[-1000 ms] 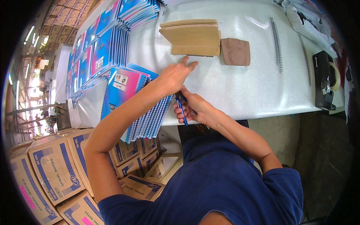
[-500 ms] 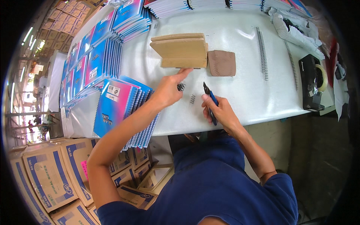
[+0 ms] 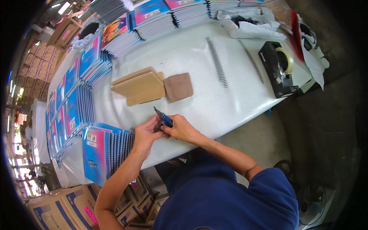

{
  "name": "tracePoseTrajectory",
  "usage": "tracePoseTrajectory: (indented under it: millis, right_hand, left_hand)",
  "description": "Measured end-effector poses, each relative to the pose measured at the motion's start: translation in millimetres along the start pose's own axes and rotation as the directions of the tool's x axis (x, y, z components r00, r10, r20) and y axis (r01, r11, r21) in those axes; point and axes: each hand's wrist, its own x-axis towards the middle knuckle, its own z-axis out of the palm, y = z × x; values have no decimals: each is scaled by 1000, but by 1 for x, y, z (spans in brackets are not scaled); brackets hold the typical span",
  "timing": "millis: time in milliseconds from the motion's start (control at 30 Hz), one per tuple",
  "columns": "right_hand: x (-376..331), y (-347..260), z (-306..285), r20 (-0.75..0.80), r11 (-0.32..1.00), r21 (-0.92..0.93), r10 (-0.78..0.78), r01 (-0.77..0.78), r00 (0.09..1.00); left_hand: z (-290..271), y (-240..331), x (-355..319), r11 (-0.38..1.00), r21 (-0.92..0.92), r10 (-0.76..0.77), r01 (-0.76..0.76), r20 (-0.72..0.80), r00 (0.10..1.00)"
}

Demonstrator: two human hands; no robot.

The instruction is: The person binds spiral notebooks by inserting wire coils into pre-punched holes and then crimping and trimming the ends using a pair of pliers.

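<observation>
Two hands now meet at the near edge of the white table (image 3: 199, 57), where half a second ago they worked apart: your left hand (image 3: 145, 134) lay flat beside the fanned notebooks and your right hand (image 3: 180, 128) held the tool clear of them. That closing-up suggests the work has moved from the stack to something small held between both hands.

Your right hand grips a blue-handled tool (image 3: 163, 118), probably pliers, fingers wrapped and pressed together around the handles, the tip angled up and away from you. Your left hand's fingers curl inward, pinching a small dark piece against the tool's head; the piece is too small to identify. Both forearms rise from the lower edge and converge, elbows bent.

The tool sits just above the table edge, just right of the stack of blue spiral notebooks (image 3: 103, 151). Farther off lie a stack of tan boards (image 3: 140, 87), a brown pad (image 3: 178, 86), two loose black wire spirals (image 3: 217, 61) and a black tape dispenser (image 3: 276, 69).
</observation>
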Motion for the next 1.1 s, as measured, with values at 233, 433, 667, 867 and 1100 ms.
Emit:
tracePoseTrajectory:
  millis: [233, 433, 667, 867, 1100]
  right_hand:
    - [-4, -3, -28, -201, 998, -17, 55, -60, 978]
    - [-7, -9, -16, -190, 813, -555, -327, 174, 926]
    - [43, 10, 21, 172, 314, -871, -522, 377, 835]
    - [28, -23, -49, -161, 625, -769, -393, 135, 906]
    - [67, -110, -304, -601, 673, -738, -685, 41, 411]
  left_hand:
    - [1, 1, 19, 990, -76, 116, -117, -18, 993]
    - [-13, 49, 5, 853, -363, 289, -374, -268, 919]
    - [-9, 117, 6, 768, -376, 481, -519, -197, 854]
    - [21, 119, 20, 859, -436, 304, -269, 11, 953]
    - [139, 181, 144, 790, -590, 366, -164, 241, 899]
